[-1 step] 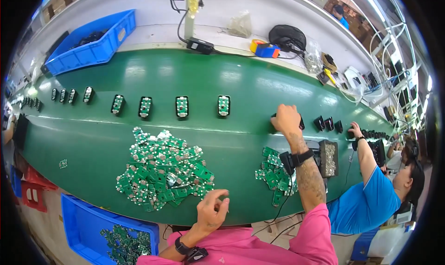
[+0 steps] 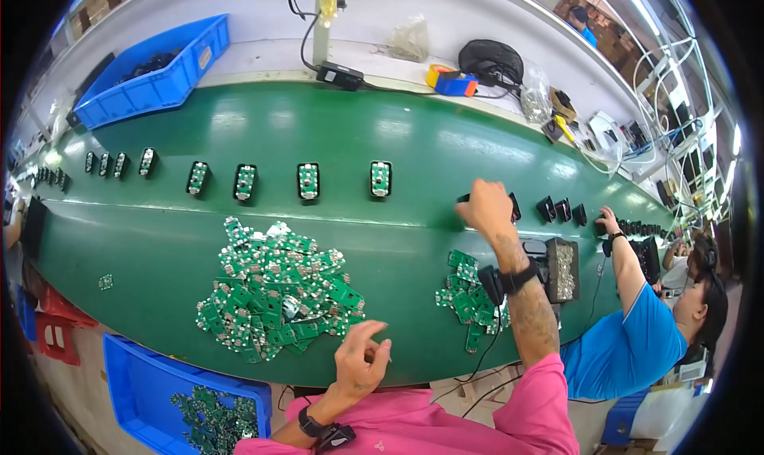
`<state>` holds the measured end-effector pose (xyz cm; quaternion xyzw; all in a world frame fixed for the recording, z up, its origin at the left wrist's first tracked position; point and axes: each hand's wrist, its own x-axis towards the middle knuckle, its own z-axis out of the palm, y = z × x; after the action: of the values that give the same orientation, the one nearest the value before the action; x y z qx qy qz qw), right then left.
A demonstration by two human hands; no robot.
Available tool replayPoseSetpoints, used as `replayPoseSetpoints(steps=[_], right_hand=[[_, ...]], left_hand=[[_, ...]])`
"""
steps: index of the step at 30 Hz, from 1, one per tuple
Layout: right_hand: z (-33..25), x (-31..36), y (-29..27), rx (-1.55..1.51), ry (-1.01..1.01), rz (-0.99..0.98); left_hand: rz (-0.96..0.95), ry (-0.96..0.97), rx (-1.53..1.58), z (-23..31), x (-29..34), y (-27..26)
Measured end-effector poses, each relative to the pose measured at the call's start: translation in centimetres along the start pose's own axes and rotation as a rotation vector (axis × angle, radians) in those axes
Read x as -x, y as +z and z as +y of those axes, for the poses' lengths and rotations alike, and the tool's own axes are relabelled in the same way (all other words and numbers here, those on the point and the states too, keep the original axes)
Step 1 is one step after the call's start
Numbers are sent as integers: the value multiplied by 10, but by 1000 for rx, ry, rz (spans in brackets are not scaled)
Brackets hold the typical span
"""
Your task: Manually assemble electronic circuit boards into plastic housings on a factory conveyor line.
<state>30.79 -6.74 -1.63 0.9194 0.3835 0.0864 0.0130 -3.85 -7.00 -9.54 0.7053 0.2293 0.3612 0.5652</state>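
Compared with the preceding picture, I register only a slight leftward shift of the whole head view; both hands keep practically the same posture, so I judge the work to be at the same stage. The right hand (image 2: 488, 207) is positioned over the far half of the green worktop (image 2: 310, 125), with a dark casing (image 2: 516, 209) just beside it. A dark edge also shows at its fingertips, but the fingers hide the contact; I cannot tell whether it grips. The left hand (image 2: 360, 363) is half curled, thumb and fingers apart, with nothing visible in it, near the large pile of circuit boards (image 2: 278, 296). A smaller heap of boards (image 2: 471, 305) lies by the right forearm. Board-filled casings (image 2: 380, 180) stand in a spaced row to the left of the right hand. Surroundings: a blue bin (image 2: 199, 57) stands at far left, another blue bin (image 2: 131, 403) sits below the near edge, a tape dispenser (image 2: 454, 83) rests at the rear, and a co-worker (image 2: 625, 351) in blue reaches in at right.
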Motion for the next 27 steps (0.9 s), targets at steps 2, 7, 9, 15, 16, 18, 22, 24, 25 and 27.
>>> replayPoseSetpoints(steps=[2,7,9,15,16,18,22,24,25,27], right_hand=[[-42,37,-41,-213,-69,-147],[-91,159,-79,-480,-384,-430],[-83,183,-68,-726,-570,-375],[-27,197,-37,-546,-37,-108],[-20,196,-29,-459,-36,-74],[-7,198,-17,-364,-28,-38],[-4,197,-25,-572,113,-206],[0,197,-27,-907,220,-213],[1,200,-29,-1187,250,-175],[-11,204,-47,-1611,333,-209]], left_hand=[[46,36,-15,6,-2,1],[-37,-37,126,36,-10,8],[-145,116,-90,21,-14,-4],[-154,-276,320,1,7,-11],[-137,-284,330,3,6,-11],[-164,-294,316,6,3,-12],[-161,-357,333,6,3,-11],[-198,-351,321,6,1,-12],[-252,-344,315,7,1,-13],[-247,-342,311,14,-4,-10]])
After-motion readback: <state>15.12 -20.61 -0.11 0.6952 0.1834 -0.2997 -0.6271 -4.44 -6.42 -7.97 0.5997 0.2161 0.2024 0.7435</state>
